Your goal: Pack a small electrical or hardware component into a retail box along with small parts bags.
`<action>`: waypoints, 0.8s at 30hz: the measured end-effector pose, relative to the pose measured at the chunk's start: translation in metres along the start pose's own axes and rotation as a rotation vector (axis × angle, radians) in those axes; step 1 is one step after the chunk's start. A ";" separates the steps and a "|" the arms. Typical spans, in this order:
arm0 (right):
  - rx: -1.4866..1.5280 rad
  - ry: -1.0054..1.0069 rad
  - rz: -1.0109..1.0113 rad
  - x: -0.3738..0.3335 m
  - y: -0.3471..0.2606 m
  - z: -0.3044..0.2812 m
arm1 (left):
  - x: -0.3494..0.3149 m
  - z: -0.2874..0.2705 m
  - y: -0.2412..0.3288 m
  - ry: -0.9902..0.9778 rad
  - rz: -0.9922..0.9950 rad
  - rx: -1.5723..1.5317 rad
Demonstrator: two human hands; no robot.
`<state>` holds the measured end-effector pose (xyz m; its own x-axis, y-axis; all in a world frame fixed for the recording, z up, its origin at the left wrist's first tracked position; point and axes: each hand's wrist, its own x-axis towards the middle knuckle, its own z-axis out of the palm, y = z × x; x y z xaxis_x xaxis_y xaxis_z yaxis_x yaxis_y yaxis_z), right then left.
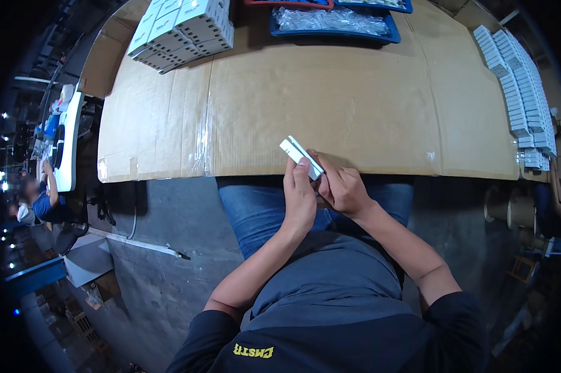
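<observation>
- At the far left of the table (150, 118), a block of white boxes (182, 31) stands several high; a knock from a sleeve could topple its upper layers.
- The left hand (300, 194) pinches the small white box (301, 155), thumb on top; too hard a squeeze could dent its walls.
- That box sits tilted at the table's near edge, by the lap, so a loose pinch could drop it to the floor.
- A blue tray (391, 32) of clear plastic bags lies beyond; a slippery bag could slide off if disturbed.
- The right hand (347, 191) has its fingers bent at the box's lower end; whether they grip is unclear. An uneven push there could crease it.
- At far right, long stacked rows of white boxes could shift if bumped.
</observation>
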<state>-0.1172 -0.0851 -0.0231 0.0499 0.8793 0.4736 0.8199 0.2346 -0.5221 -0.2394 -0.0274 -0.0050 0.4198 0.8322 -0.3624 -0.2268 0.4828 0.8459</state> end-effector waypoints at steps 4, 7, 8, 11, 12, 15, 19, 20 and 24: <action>0.018 0.029 -0.043 -0.001 0.002 0.002 | 0.001 -0.010 -0.006 -0.067 0.006 0.000; -0.046 -0.071 0.102 -0.010 0.006 0.001 | 0.002 -0.012 -0.021 0.009 0.096 0.012; -0.011 -0.183 0.193 -0.009 0.003 -0.004 | 0.003 -0.014 -0.021 -0.003 0.080 -0.027; 0.207 0.052 -0.013 0.007 -0.004 -0.012 | 0.004 -0.016 -0.011 -0.054 0.061 -0.002; 0.205 0.051 -0.012 0.011 -0.007 -0.015 | 0.001 -0.009 0.000 -0.080 0.083 -0.015; 0.297 0.010 0.012 0.016 -0.008 -0.021 | 0.003 -0.011 0.010 -0.163 0.066 -0.030; 0.526 -0.019 0.138 0.017 -0.002 -0.026 | 0.003 -0.009 0.016 -0.165 0.069 -0.112; 0.608 -0.036 0.196 0.016 -0.002 -0.027 | 0.003 -0.009 0.020 -0.165 0.070 -0.110; 0.684 -0.004 0.209 0.018 0.002 -0.026 | 0.008 -0.014 0.022 -0.201 0.041 -0.154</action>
<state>-0.0998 -0.0800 0.0031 0.1636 0.9354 0.3135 0.2518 0.2676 -0.9300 -0.2537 -0.0059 0.0055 0.5701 0.7884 -0.2313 -0.3719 0.4986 0.7830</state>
